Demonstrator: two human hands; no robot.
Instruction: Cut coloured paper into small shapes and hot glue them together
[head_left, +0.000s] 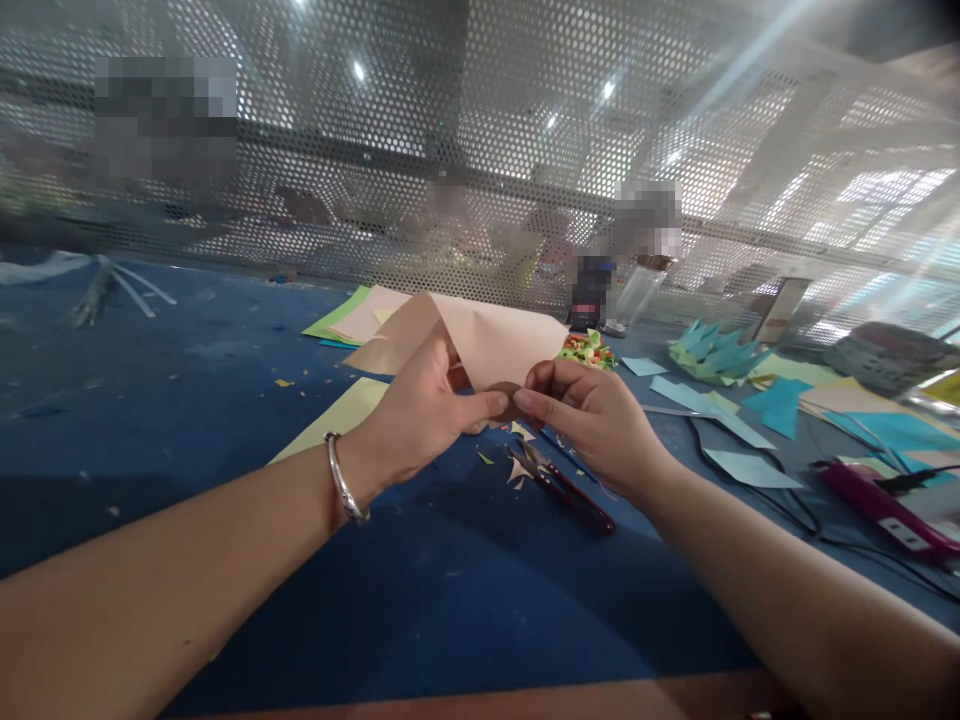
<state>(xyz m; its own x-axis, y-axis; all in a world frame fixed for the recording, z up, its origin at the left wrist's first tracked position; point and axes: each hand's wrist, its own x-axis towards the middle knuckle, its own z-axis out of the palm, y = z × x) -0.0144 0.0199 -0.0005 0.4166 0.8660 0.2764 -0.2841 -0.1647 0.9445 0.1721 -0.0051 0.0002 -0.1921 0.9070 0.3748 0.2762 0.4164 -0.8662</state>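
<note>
A pale pink sheet of paper (499, 340) is held up over the blue table, its near edge curled or folded down. My left hand (427, 390), with a silver bracelet at the wrist, is closed on the paper from the left, thumb on the curled edge. My right hand (581, 405) pinches the same edge from the right, its fingertips close to the left thumb. Below the hands lie dark-handled scissors (574, 495) among small paper scraps (519, 470). A pale yellow-green sheet (334, 420) rests flat beside my left wrist.
Green and pink sheets (341, 315) lie behind the held paper. A pile of colourful clippings (589, 350) sits beyond my right hand. To the right are light blue paper pieces (750, 468), a spiky blue-green paper piece (712, 350), cables and a magenta power strip (885, 510). A perforated screen (420, 130) borders the table's back.
</note>
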